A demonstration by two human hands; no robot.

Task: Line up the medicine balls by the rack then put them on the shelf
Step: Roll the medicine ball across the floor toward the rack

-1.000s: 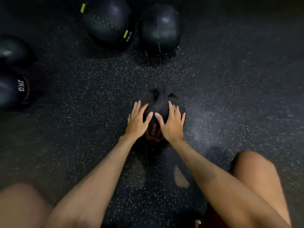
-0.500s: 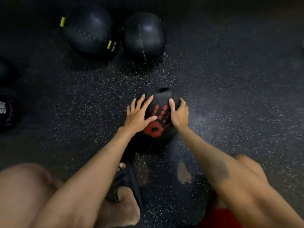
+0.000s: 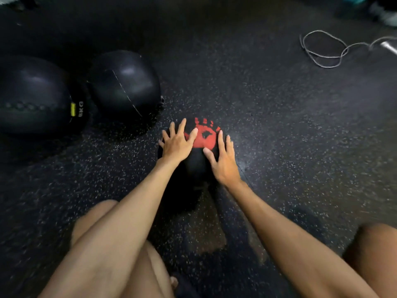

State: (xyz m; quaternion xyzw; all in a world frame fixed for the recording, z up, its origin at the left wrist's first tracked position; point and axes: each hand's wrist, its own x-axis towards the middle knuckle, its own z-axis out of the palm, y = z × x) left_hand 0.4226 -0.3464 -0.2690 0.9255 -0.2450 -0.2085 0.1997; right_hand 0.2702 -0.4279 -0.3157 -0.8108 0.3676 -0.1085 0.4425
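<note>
bare knees and forearms fill the near edge, over a dark rubber floor flecked with white [image 3: 279, 130]. just beyond them a small black medicine ball with a red handprint on top [image 3: 204, 136] sits on the floor, between the two hands. the left hand [image 3: 177, 145] lies flat on the ball's left side, fingers spread wide, not curled around it. the right hand [image 3: 224, 162] rests open on the ball's right side, fingers straight and thumb out toward the print. much of the ball is hidden beneath both palms. farther off to the left, a large smooth black ball with a thin pale seam [image 3: 125, 82] sits just beside a large black stitched ball with a yellow tab [image 3: 36, 97], which is cut off by the frame edge; its weight marking is too blurred to read. at far right a loop of grey cord [image 3: 322, 48] lies on the floor.
</note>
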